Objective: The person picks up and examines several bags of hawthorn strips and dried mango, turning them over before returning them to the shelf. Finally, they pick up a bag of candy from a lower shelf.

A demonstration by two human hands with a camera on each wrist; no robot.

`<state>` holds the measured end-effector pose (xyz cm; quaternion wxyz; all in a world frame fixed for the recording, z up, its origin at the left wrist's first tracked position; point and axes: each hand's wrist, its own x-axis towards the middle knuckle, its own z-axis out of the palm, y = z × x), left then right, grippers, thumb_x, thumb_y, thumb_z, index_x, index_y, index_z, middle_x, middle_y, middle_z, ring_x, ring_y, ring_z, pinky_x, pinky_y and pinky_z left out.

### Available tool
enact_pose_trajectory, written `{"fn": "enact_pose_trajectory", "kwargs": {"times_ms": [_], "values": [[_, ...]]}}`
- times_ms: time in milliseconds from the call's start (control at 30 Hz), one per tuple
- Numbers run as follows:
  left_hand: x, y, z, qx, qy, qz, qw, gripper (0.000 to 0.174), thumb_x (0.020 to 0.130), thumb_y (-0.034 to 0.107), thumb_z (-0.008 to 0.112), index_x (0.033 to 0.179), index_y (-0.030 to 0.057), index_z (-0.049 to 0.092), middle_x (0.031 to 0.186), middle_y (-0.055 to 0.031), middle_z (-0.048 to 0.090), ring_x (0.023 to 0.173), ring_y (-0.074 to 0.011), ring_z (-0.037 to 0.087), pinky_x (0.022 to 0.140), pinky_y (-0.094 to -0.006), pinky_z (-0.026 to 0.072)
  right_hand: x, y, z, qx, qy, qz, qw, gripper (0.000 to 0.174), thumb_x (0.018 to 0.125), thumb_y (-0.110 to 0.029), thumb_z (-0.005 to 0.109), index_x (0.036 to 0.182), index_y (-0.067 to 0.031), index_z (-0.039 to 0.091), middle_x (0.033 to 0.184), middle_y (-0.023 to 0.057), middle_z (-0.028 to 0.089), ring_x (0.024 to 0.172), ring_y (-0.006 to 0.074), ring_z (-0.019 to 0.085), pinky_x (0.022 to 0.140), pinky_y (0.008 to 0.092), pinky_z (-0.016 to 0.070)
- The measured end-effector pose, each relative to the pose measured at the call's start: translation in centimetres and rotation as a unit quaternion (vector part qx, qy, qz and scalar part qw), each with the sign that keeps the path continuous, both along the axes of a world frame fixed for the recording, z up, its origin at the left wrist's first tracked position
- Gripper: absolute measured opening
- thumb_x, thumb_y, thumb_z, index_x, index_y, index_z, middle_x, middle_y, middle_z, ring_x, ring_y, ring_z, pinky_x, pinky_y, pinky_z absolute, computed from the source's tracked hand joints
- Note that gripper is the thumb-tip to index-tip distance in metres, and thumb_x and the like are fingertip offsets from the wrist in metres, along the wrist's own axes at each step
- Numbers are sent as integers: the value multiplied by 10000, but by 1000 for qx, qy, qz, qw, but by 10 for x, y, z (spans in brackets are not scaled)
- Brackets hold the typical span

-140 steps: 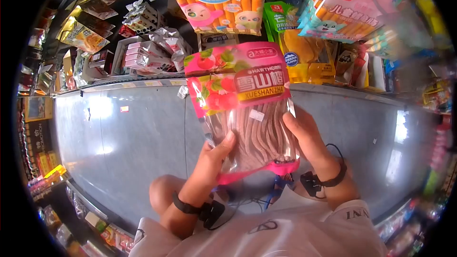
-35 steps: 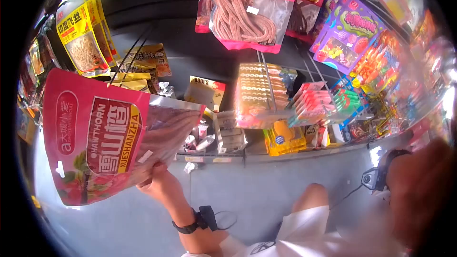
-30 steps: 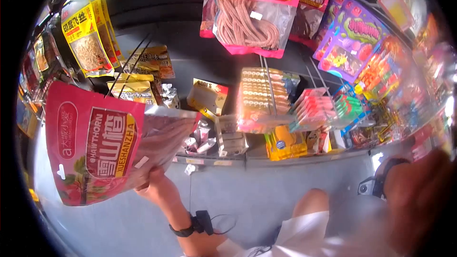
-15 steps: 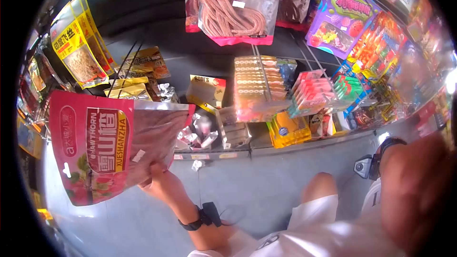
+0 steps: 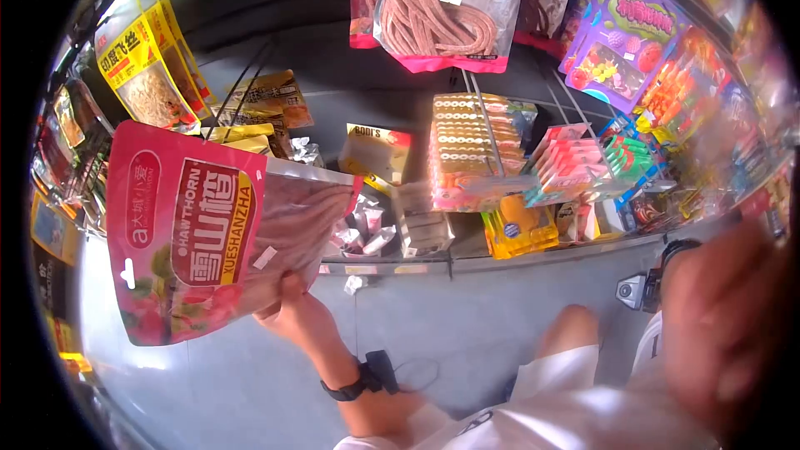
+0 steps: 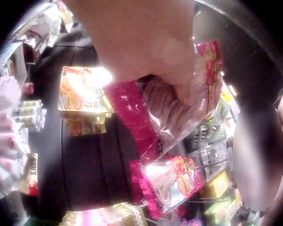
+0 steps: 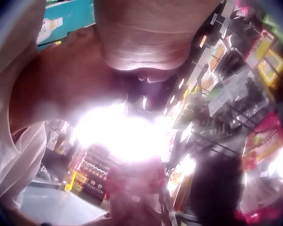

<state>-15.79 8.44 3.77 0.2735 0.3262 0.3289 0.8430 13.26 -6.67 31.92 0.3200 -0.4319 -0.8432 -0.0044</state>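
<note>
My left hand (image 5: 296, 308) grips a pink bag of hawthorn strips (image 5: 221, 229) by its clear lower part, thumb over the front. The bag is turned on its side, its pink header with the hang hole pointing left, in front of the shelves. In the left wrist view the left hand (image 6: 146, 42) comes down from the top, fingers bunched at the bag (image 6: 165, 106). Raised close to the head camera at the right edge is my right hand (image 5: 733, 308), dark and blurred, its fingers hidden. The right wrist view shows the right hand (image 7: 146, 37) from behind, against glare.
A matching hawthorn bag (image 5: 442, 12) hangs from a hook at top centre. Purple candy bags (image 5: 625, 33) hang to its right, yellow bags (image 5: 142, 58) at upper left. Metal hooks (image 5: 492, 129) jut forward. Stacked snack packs (image 5: 475, 146) stand over the shelf edge (image 5: 383, 268), above grey floor (image 5: 467, 333).
Earliest, both hands held the hawthorn bag upright over the lap. Now only the left holds it, sideways at left, with the right hand raised. Over the last second it shifts slightly right in view.
</note>
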Motion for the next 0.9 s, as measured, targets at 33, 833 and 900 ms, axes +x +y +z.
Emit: {"fn": "enact_pose_trajectory", "kwargs": {"times_ms": [33, 833, 900], "values": [[0, 0, 0, -2, 5, -4, 1000, 611, 823, 109, 728, 1349, -6, 438, 1343, -115, 503, 1198, -242, 502, 1021, -415, 412, 0, 0, -1, -2, 0, 0, 1000, 107, 845, -131, 614, 783, -47, 592, 781, 80, 583, 703, 198, 599, 636, 288, 473], [11, 8, 21, -89, -85, -16, 992, 424, 773, -54, 620, 1190, -66, 541, 1141, -121, 618, 1026, -193, 601, 922, -312, 463, -10, 210, -61, 73, 351, -117, 926, 398, 917, -252, 674, 1172, -6, 492, 1156, 100, 531, 1040, 147, 506, 902, 294, 436], [10, 10, 23, -91, -96, -37, 990, 403, 789, -48, 629, 1183, -74, 547, 1141, -123, 624, 1023, -191, 605, 921, -312, 463, 5, 242, -78, 35, 373, -171, 911, 538, 878, -300, 718, 1248, -1, 467, 1248, 142, 509, 1133, 167, 478, 925, 323, 428]]}}
